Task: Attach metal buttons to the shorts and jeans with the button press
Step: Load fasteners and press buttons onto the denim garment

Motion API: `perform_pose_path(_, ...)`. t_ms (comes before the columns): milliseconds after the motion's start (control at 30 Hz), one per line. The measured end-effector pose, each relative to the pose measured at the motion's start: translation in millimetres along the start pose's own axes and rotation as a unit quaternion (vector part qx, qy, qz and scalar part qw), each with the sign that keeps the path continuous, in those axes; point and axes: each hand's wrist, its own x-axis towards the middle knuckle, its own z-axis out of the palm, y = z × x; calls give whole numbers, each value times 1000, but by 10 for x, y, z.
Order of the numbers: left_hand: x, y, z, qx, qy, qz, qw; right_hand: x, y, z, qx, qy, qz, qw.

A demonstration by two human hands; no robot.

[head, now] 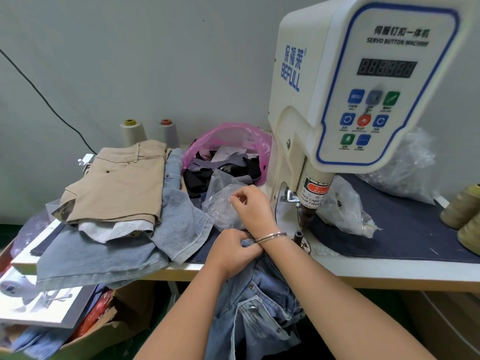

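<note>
The white button press (337,87) stands on the table, its punch (307,211) above the small lower die (298,235). Blue jeans (259,307) hang over the table's front edge just left of the die. My left hand (233,252) grips their waistband. My right hand (249,203), a bracelet on its wrist, crosses above the left one. Its thumb and forefinger are pinched at a clear plastic bag (223,203); anything small between them is hidden. Khaki shorts (117,183) lie on top of a pile of light denim garments (104,255) at the left.
A pink bag of fabric scraps (228,152) sits behind my hands, two thread cones (132,133) by the wall. More clear bags (348,203) and olive cones (465,206) lie right of the press on dark cloth. A cardboard box (91,336) stands below left.
</note>
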Motion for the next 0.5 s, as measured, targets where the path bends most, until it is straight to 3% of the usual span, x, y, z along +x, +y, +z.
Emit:
perform_pose_path(100, 10, -5, 3, 3, 0, 7, 1000, -344, -89, -245, 88, 80, -18, 993)
perform_pose_path(200, 19, -14, 0, 5, 1, 25, 1000, -798, -69, -544, 126, 57, -24, 990)
perform_pose_path(300, 25, -27, -4, 23, 5, 41, 999, -1225, 94, -825, 118, 25, -32, 992)
perform_pose_path(500, 18, -26, 9, 21, 7, 39, 999, -1158, 431, -1136, 83, 81, 22, 993)
